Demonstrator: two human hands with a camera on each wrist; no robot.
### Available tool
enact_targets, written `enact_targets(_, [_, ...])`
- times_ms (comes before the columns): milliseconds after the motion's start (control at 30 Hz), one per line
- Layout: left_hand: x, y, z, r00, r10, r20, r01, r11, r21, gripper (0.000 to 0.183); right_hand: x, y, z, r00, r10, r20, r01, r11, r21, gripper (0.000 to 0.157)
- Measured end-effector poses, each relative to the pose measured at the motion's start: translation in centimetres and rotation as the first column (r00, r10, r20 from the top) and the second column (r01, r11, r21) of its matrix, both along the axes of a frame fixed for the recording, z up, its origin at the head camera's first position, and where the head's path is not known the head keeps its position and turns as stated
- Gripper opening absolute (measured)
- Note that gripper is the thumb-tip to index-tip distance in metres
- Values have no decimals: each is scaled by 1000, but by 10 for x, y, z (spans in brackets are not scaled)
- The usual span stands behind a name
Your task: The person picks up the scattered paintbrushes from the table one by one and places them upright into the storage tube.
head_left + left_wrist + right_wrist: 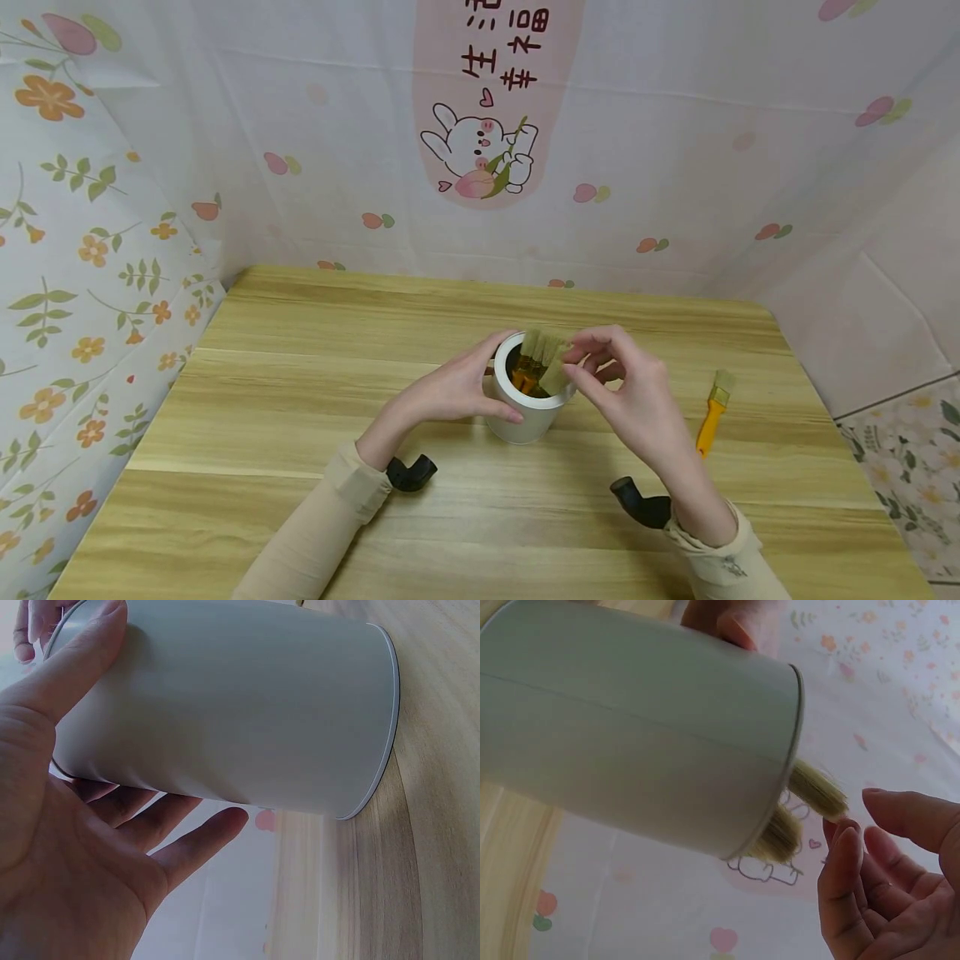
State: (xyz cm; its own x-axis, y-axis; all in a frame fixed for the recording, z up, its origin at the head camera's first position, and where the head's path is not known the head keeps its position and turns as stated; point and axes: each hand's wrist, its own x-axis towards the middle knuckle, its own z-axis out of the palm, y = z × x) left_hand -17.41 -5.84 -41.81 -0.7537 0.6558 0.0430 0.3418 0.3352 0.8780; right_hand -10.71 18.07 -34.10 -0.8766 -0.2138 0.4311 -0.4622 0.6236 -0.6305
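Note:
A white cylindrical can (517, 423) stands upright on the wooden table, holding several paintbrushes (536, 345) with their pale bristles up and orange handles down inside. My left hand (450, 388) grips the can near its rim, thumb on the near side; in the left wrist view the fingers wrap behind the grey-looking wall (232, 705). Over the right side of the rim is my right hand (633, 400), beside the bristles of one brush. In the right wrist view its thumb and index finger stand apart, the fingertips right at the bristle ends (821, 793).
Another paintbrush (714, 412) with an orange handle lies on the table (300, 417), right of my right hand. Black curved pieces (411, 473) sit at both wrists. A printed cloth (675, 150) hangs behind the table's back edge.

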Motion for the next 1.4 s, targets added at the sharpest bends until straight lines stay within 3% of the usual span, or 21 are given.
enact_targets(300, [1,0,0,1000,9,-6,-9,1000,-9,107,3,25,7,993,-114,-25,111,990,-89,33])
enact_targets(600, [2,-2,0,1000,13,-4,-13,1000,-4,106,2,61,1,975,-221,26,222,966,-132,39])
enact_targets(1000, [2,-2,1,1000,11,11,-11,1000,-1,107,-1,112,-22,933,-346,100,351,936,-39,47])
enact_targets(1400, [1,0,0,1000,2,-14,-2,1000,0,106,-6,170,-40,852,-475,220,452,880,147,60])
